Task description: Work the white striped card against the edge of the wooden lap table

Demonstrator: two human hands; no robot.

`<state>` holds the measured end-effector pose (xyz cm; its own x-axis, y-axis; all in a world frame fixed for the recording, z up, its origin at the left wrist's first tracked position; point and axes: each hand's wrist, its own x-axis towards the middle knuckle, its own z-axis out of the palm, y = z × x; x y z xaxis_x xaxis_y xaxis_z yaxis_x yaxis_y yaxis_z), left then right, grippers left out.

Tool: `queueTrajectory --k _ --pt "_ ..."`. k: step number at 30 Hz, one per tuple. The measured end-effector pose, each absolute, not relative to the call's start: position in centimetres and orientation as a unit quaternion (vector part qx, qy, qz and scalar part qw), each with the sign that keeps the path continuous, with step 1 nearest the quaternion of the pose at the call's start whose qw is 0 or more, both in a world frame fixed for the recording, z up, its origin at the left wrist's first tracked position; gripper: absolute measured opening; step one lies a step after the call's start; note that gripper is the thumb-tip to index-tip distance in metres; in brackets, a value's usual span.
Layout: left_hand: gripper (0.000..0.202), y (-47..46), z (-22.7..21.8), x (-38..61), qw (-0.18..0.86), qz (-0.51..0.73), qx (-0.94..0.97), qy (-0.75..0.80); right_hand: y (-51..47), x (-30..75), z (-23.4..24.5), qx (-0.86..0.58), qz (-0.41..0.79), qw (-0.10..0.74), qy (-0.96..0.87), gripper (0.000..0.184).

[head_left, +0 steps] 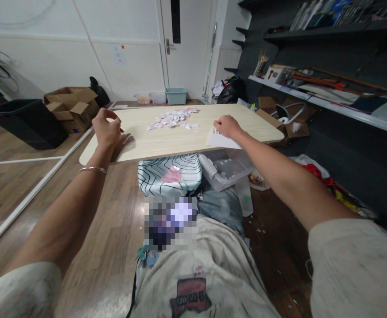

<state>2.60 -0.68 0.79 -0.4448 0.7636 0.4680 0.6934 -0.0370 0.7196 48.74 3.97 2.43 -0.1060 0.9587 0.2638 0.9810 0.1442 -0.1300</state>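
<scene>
My left hand [106, 127] is raised over the left end of the pale wooden table [140, 143]. Its fingers are bent, with thumb tip and fingertips apart, and nothing shows between them. Near the table's front edge, my right hand [227, 126] has its fingers curled down onto a white sheet of paper [220, 140], which lies partly under the hand and wrist. A heap of small white and pinkish paper pieces [175, 118] spreads over the far middle of the table, between both hands.
A patterned cushion-like item [150, 176] and a clear plastic bin [225, 176] sit below the front edge. A phone-like object, blurred out [172, 223], lies on my lap. A black bin [24, 123] and cardboard boxes [70, 106] stand left; dark shelves [329, 33] line the right.
</scene>
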Motion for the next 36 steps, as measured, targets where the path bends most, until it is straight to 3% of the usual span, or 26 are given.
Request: queueTrajectory --k 9,22,36 --pt "0.04 -1.7 1.7 3.3 0.089 0.499 0.494 0.706 4.0 48.8 2.4 -0.651 -0.037 0.152 -0.742 0.041" --pt "0.038 -1.1 1.4 2.3 0.021 0.481 0.535 0.694 3.8 48.7 2.5 -0.659 -0.037 0.147 -0.737 0.042" --pt "0.032 0.2 -0.2 1.1 0.051 0.494 0.543 0.677 4.2 48.9 2.1 -0.653 -0.052 0.144 -0.742 0.043"
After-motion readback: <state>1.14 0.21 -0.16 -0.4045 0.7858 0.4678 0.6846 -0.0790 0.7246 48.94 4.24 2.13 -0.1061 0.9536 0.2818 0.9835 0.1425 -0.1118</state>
